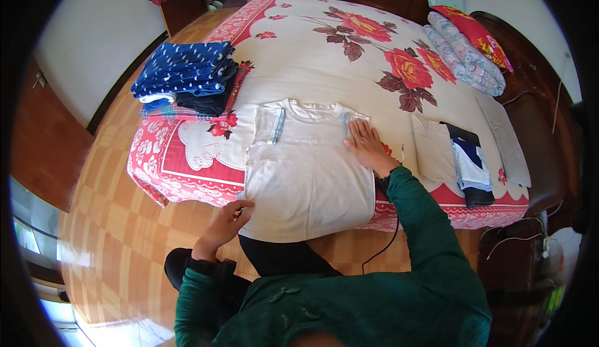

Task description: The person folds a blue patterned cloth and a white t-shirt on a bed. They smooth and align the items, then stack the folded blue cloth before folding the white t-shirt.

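A white short-sleeved T-shirt [309, 174] lies spread on the bed in front of me, its neckline away from me. Light blue stripes run along both sleeves, and the hem hangs over the bed's near edge above my leg. My right hand [367, 147] rests palm down on the shirt's right sleeve and shoulder, fingers extended. At the lower left side edge, the fingertips of my left hand [228, 224] touch the fabric; whether they pinch it is unclear.
Folded clothes [185, 78] are stacked at the left, a blue patterned one on top. Flat folded garments [461, 160] lie at the right. Behind them are a rolled floral quilt [461, 57] and a red pillow [477, 33]. A black cable [390, 242] hangs near my right arm.
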Demonstrator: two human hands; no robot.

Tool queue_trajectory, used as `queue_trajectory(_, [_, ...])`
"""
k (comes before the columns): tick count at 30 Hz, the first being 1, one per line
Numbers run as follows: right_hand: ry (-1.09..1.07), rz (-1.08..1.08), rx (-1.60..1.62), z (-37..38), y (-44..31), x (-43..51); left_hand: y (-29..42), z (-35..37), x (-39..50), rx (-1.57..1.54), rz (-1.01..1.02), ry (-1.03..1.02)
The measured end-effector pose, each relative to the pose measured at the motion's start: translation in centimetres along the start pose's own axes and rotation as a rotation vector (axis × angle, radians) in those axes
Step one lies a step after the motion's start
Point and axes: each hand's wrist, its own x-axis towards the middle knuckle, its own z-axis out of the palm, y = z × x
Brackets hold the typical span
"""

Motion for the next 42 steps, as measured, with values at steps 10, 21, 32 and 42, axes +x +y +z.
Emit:
queue_trajectory(10, [-0.151, 0.055, -0.074, -0.8, -2.0, -0.2, -2.0, 0.7, 0.0, -0.268, -0.123, 0.102])
queue_trajectory(21, [-0.030, -0.042, -0.045, -1.0, -3.1, -3.5, -1.5, 0.2, -0.4, -0.216, -0.192, 0.050])
queue_trajectory(32, [0.408, 0.029, 0.597, -0.6, -3.8, -16.1, -0.3, -0.7, -1.7, -0.281, -0.316, -0.023])
queue_trajectory(42, [0.337, 0.590, 1.341, 2.2, -4.1, -20.6, -0.6, 0.7, -4.3, -0.436, -0.471, -0.036])
